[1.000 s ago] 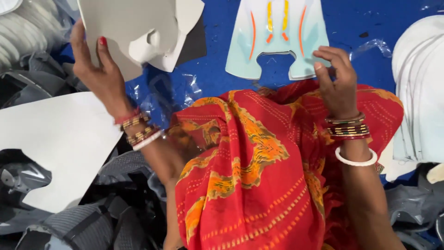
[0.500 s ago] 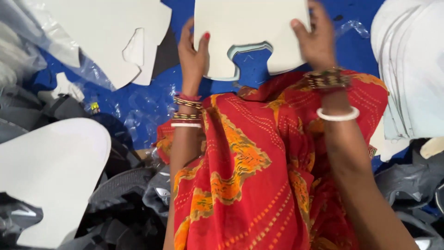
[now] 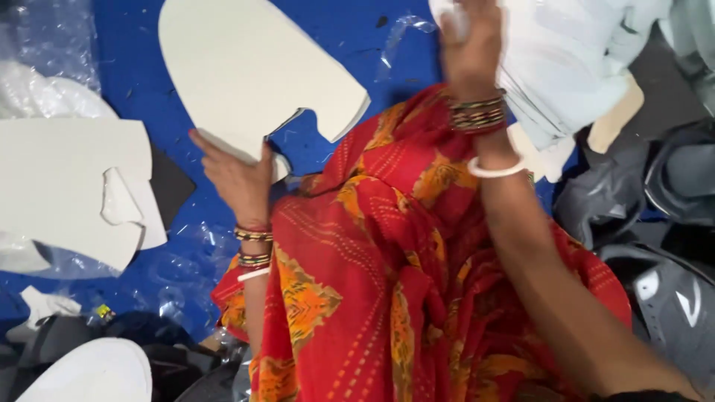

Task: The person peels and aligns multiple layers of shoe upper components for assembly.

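Observation:
My left hand [image 3: 237, 177] grips the lower edge of a white cut-out shoe-upper piece [image 3: 246, 67], holding it flat side up over the blue floor sheet [image 3: 365, 30]. My right hand [image 3: 469, 48] is raised at the top, blurred, its fingers on the edge of a stack of pale light-blue pieces [image 3: 558, 67]. Both wrists wear bangles. A red and orange patterned cloth [image 3: 387, 275] covers my lap between the arms.
A stack of white cut pieces [image 3: 67, 186] lies at left on the blue sheet, with crumpled clear plastic [image 3: 171, 275] beside it. Grey shoe-upper pieces [image 3: 663, 246] pile at right. Another white piece [image 3: 89, 372] and dark pieces lie at bottom left.
Both hands held the white piece half a second ago. My right hand has let go and moved right to the pale stack; my left hand alone now holds the piece, swung left.

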